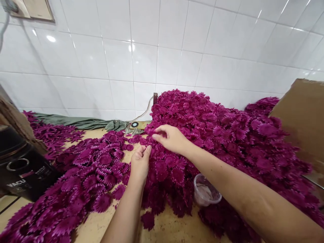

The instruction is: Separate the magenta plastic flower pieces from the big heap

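My left hand (141, 160) is closed in a pinch, thumb against the fingers, at the left edge of a big heap of magenta artificial flower heads (197, 118). What it holds, if anything, is too small to make out. Just above and to the right, my right hand (169, 137) curls with thumb and forefinger brought close together over the same heap. Any small piece at its fingertips blends with the magenta behind. Below my right forearm, a clear plastic cup (196, 193) with whitish stuff inside stands among the flowers.
More magenta flower layers (103, 162) spread over the tan tabletop (174, 227) on the left. A black bottle box (25, 168) stands at far left, cardboard (301, 121) at right. Green cloth (73, 120) and a gold-coloured phone-like device (139, 125) lie by the tiled wall (144, 60).
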Demonstrator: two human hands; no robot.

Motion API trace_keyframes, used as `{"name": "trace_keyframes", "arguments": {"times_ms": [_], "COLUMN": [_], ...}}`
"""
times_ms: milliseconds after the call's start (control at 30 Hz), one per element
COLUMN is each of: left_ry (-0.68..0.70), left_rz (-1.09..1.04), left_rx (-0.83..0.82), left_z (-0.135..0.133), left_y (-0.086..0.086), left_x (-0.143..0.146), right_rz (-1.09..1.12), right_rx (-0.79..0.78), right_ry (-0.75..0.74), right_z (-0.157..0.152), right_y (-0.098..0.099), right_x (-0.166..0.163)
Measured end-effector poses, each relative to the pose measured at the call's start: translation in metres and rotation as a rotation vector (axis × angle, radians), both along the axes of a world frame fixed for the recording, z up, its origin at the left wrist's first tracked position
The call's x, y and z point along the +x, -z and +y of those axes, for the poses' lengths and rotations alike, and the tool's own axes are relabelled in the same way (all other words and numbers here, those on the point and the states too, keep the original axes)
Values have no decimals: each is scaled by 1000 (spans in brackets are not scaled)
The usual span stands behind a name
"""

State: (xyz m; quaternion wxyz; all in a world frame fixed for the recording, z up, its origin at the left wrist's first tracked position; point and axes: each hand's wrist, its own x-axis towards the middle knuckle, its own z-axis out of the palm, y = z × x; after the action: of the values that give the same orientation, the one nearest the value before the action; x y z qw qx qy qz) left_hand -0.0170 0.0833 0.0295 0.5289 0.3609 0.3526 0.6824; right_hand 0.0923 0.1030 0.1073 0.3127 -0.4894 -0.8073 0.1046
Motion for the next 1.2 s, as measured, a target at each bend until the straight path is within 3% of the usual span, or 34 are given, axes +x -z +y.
{"name": "trace_keyframes", "arguments": {"times_ms": [100,300,400,500,633,733,800,967,1100,1200], "left_ry": [-12,43,90,49,1,37,78,102,91,58], "left_rz": [-41,-105,-34,104,115,46,11,-21,-41,12], "left_rx": [-2,-64,-13,49,55,55,34,-15,-13,-3], "left_z": [2,4,2,1,2,2,2,0,1,3], "left_y": [2,7,5,2,5,8,7,0,1,4], "left_x": [-1,0,1,1,-1,0,2,3,0,-1], "right_rz": [-18,83,44,-7,-24,5,-35,-135,-10,40], "right_rx": [-158,-305,-164,10,103,125,107,47,22,-100], "right_ry": [-141,-163,-29,126,246,465,488,202,30,-99], "right_z": [-9,7,13,17,33,50,56,39,15,3], "right_y": [5,18,19,19,14,1,-6,-1,1,-2], "right_x": [-13,-17,-12,-11,-5,10,20,17,2,-6]}}
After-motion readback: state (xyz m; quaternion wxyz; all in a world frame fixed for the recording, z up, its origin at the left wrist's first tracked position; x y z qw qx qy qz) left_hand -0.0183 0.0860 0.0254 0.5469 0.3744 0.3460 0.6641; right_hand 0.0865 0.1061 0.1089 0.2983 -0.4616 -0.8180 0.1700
